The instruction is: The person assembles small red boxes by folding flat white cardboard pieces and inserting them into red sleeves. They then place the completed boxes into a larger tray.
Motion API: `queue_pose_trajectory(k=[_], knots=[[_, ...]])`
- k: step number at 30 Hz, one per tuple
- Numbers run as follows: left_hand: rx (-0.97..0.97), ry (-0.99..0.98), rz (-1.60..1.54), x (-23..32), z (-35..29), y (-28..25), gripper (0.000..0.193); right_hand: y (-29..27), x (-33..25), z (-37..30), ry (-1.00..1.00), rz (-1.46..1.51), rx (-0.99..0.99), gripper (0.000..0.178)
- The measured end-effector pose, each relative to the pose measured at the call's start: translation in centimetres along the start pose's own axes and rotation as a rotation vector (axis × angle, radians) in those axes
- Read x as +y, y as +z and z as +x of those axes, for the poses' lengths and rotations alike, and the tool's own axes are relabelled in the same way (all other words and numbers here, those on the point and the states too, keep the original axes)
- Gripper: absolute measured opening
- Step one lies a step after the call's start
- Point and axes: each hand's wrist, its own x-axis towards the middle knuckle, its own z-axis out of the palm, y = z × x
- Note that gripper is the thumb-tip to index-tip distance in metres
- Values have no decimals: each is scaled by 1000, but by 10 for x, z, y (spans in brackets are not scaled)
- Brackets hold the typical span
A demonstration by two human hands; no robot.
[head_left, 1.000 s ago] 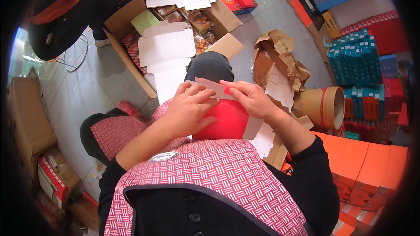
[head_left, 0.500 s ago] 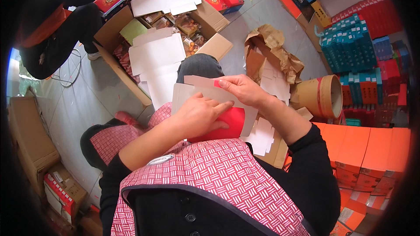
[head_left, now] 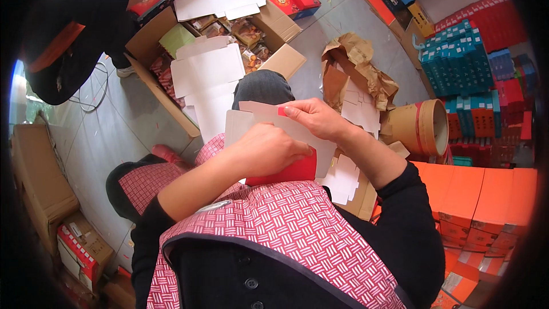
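On my lap I hold a flat cardboard box blank (head_left: 289,149), white on one face and red on the other. My left hand (head_left: 266,151) lies over its middle with the fingers curled against the card. My right hand (head_left: 314,117) pinches the blank's upper right edge, where a small red tab shows. Part of the blank is hidden under my left hand. I wear a red and white woven-pattern apron (head_left: 286,229) over black sleeves.
A stack of white box blanks (head_left: 209,74) lies just ahead, beside an open brown carton (head_left: 251,28) of packets. Crumpled brown paper (head_left: 357,77) and a cardboard drum (head_left: 420,129) lie right. Orange boxes (head_left: 480,194) stack at right. Another person (head_left: 74,28) bends at upper left.
I have turned the blank so its white face shows more and the red face less. My right hand has shifted along its upper edge. The view has tilted, showing the other person more.
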Motion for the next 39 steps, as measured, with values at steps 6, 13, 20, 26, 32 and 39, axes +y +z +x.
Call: queue_pose_trajectory(k=[6,13,20,26,32,39], knots=[[-82,-144,-185,6,0,-10,19,0,1,1,-34,-1,-4,32],[-96,30,-99,-10,-2,-4,24,-2,2,5,-52,-116,4,32],[259,-469,-624,-16,-53,-8,59,1,-6,-16,-93,-194,44,32],[523,-552,-1225,-10,-56,22,66,7,-14,-17,-198,-359,44,31],[442,-575,-908,-8,-57,23,51,3,-18,-13,-172,-397,29,32],[594,-566,-984,-18,-60,44,38,23,-16,-21,-284,-613,88,32]])
